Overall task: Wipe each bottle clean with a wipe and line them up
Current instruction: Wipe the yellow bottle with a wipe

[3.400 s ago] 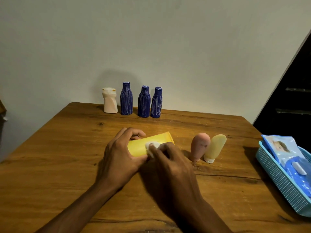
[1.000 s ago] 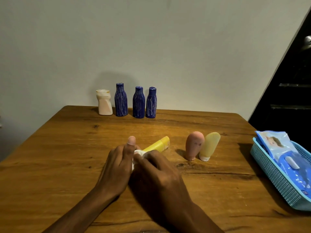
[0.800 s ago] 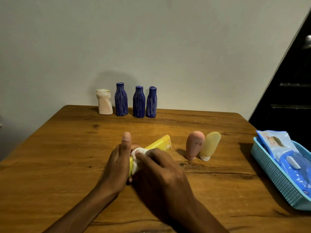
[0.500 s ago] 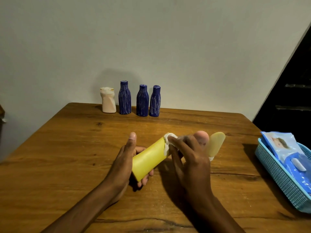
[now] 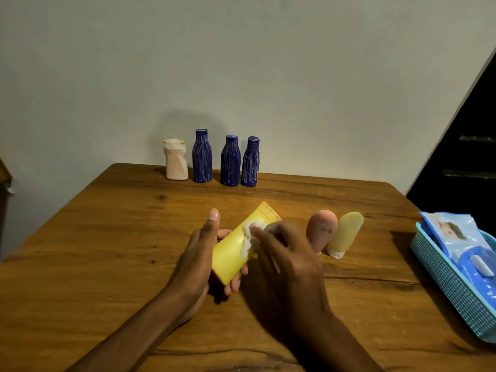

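My left hand (image 5: 197, 253) holds a yellow tube bottle (image 5: 236, 248) tilted above the wooden table (image 5: 107, 251), fingers curled under it and thumb raised. My right hand (image 5: 284, 261) presses a crumpled white wipe (image 5: 251, 233) against the tube's upper side. A pink bottle (image 5: 320, 229) and a pale yellow bottle (image 5: 345, 233) stand cap-down just right of my hands. Along the far edge stand a white bottle (image 5: 175, 159) and three blue bottles (image 5: 201, 157) (image 5: 230, 161) (image 5: 250, 162) in a row.
A light blue plastic basket (image 5: 453, 285) at the table's right edge holds a blue pack of wipes (image 5: 464, 242). A pale wall rises behind the table. A dark doorway lies to the right.
The wipe in my right hand has slid back from the tube's far end to its middle. My left hand still holds the tube, tilted up off the table.
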